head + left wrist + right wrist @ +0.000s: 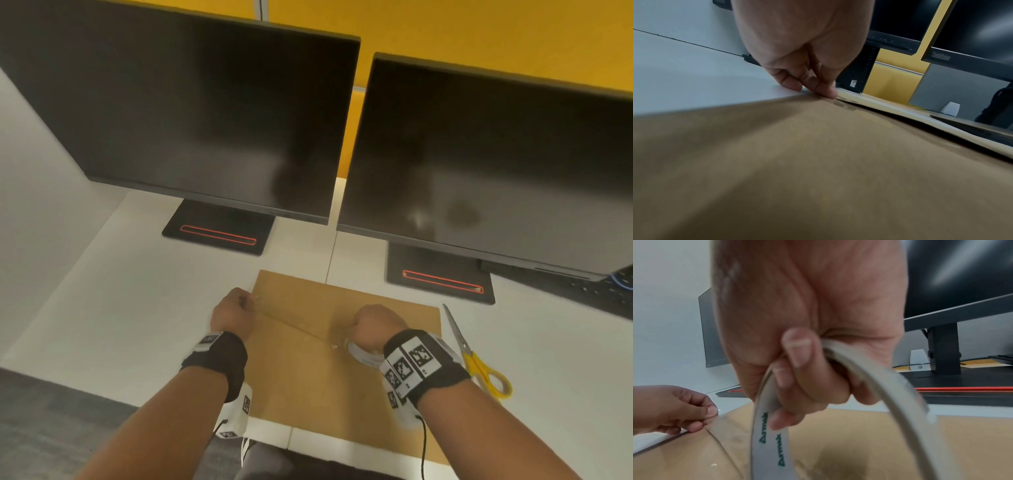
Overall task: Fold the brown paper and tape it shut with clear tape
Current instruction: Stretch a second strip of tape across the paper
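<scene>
Brown paper (342, 373): we have it folded and flat on the white desk (137, 308), directly before us and under both hands, so the seam lies ready for taping.

Tape roll (361, 353): our right hand (375, 329) has its fingers curled through the ring, gripping it low over the paper; this anchors the roll while the strip pays out.

Clear tape strip (294, 327): it is stretched taut from the roll to our left hand (234, 313), which pinches the free end between thumb and fingertips at the paper's left edge. We judge the tension keeps the strip straight before it is laid down.

Scissors (476, 356): yellow-handled, just right of the paper, within reach for cutting.

Hard to make out: the strip is nearly invisible; whether it already touches the paper we cannot tell. Most of the roll is hidden beneath the right hand.
</scene>
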`<control>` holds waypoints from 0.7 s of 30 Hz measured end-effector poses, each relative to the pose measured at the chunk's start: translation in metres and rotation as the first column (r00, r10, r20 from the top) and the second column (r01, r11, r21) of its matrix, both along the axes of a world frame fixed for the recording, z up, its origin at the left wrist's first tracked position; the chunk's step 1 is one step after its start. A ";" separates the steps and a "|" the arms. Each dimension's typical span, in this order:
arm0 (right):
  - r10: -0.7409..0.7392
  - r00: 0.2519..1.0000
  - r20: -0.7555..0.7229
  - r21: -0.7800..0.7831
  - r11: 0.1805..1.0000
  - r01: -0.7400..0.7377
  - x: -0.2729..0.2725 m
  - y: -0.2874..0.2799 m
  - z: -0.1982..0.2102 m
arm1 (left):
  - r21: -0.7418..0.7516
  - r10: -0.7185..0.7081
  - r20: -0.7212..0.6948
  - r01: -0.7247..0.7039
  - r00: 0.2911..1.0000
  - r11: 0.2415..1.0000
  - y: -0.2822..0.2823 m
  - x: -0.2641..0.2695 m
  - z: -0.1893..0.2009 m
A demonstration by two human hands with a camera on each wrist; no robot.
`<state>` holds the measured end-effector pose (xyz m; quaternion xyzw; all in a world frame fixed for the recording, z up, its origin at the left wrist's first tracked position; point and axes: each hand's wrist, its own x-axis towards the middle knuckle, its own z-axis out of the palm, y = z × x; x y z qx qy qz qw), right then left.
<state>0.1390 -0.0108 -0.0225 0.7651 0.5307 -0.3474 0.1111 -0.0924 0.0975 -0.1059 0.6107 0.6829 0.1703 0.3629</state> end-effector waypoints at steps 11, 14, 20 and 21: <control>-0.016 0.999 -0.036 0.059 0.998 0.018 -0.003 -0.013 0.005 | -0.019 -0.030 -0.038 0.029 0.999 0.999 -0.001 0.002 0.005; -0.022 1.000 -0.005 0.085 0.996 0.022 -0.006 -0.014 0.003 | 0.018 -0.052 -0.026 0.052 0.998 0.998 -0.002 0.002 0.004; -0.045 0.996 0.077 0.050 0.998 0.041 -0.017 -0.013 0.003 | 0.040 -0.035 -0.036 0.037 0.999 0.999 -0.003 0.007 0.002; -0.035 0.995 0.090 0.043 0.999 0.031 -0.019 -0.012 0.003 | 0.035 -0.024 -0.028 0.025 0.999 0.999 -0.003 0.008 0.001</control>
